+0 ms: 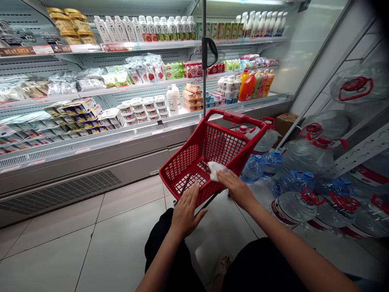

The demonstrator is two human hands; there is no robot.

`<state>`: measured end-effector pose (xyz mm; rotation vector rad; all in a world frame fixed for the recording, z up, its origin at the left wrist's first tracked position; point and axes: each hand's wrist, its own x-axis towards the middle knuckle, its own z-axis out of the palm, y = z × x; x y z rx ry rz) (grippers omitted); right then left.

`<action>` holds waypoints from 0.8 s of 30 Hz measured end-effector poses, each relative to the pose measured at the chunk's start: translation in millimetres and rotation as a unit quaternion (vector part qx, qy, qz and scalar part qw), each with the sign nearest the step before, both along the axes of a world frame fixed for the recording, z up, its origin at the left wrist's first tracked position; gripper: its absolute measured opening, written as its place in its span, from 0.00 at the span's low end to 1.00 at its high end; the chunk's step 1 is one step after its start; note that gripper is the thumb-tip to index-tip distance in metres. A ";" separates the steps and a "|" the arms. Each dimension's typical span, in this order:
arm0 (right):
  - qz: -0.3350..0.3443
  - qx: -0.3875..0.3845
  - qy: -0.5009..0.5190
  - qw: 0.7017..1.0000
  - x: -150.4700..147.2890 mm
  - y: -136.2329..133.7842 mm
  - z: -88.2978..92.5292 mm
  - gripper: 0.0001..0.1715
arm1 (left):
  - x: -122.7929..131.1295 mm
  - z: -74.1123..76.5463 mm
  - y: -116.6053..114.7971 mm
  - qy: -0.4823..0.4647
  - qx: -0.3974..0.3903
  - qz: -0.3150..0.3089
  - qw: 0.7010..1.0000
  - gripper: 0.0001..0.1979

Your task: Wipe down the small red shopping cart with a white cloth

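A red plastic shopping cart [186, 160] with a lattice basket stands in front of me. My right hand [232, 184] presses a crumpled white cloth [215, 169] against the basket's near right rim. The fingers lie over the cloth, and part of it sticks out past them into the basket. My left hand [187, 207] rests at the basket's near edge, fingers stretched out flat and thumb apart, with nothing in it. Inside, the basket's bottom shows only its lattice and a dark bar. The cart's handle [238, 117] is at the far side.
Behind the cart runs an open refrigerated shelf [136, 136] stocked with yogurt tubs, cartons and bottles. A dark vertical door edge with a handle [209, 52] rises behind the cart. Large water bottles [291, 207] with red handles crowd the right side. Pale floor tiles [121, 239] lie at left.
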<state>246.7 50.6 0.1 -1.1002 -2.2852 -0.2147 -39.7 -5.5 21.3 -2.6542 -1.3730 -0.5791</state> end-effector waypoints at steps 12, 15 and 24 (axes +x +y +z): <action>-0.113 -0.007 0.052 0.992 64.8 64.2 5.0 0.42 | 11.1 -8.2 11.3 -0.001 0.010 0.028 1.000 0.48; -0.088 -0.011 0.045 0.995 44.4 43.9 -1.4 0.44 | 32.2 -12.9 4.2 -0.019 0.021 0.047 0.998 0.48; 0.036 -0.029 0.010 0.999 -7.9 -64.8 -6.3 0.43 | 53.0 -13.0 -7.0 -0.023 -0.012 -0.027 0.999 0.44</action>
